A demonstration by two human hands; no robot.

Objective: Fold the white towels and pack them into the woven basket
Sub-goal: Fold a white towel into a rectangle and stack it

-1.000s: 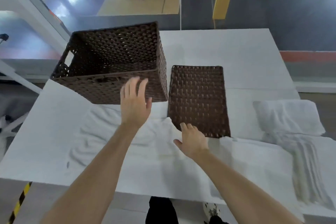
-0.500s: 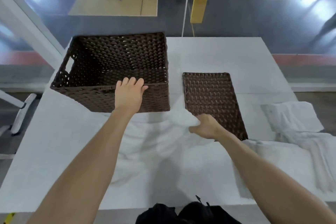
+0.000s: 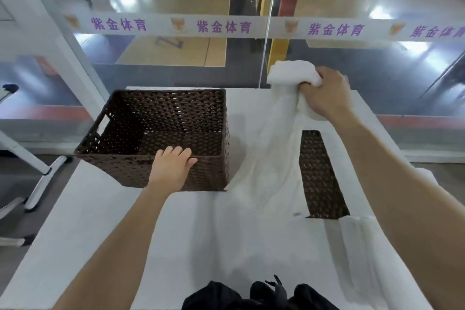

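The woven basket (image 3: 208, 176) stands toward the far left corner of the worktop (image 3: 100, 221), and nothing shows inside it. The left grip (image 3: 171, 168), a bare hand, rests on the basket's near rim with its fingers laid fairly flat over the edge, and it holds nothing. I judge that it steadies the basket.

In the middle, a white towel (image 3: 266, 158) hangs in a loose sheet. Its lower part is spread on the worktop toward the near edge. Just right of it lies a flat woven panel (image 3: 318, 173), probably the lid, with one side covered by the towel.

The right grip (image 3: 324, 94) is closed round the towel's bunched top end, raised above the far right side. More white cloth (image 3: 359, 246) lies along the near right edge.

The towel looks light, limp and not slippery, and it will not hold a shape. A bunched hold gives no clean fold, so it is better to take two corners of one edge, one in each grip.
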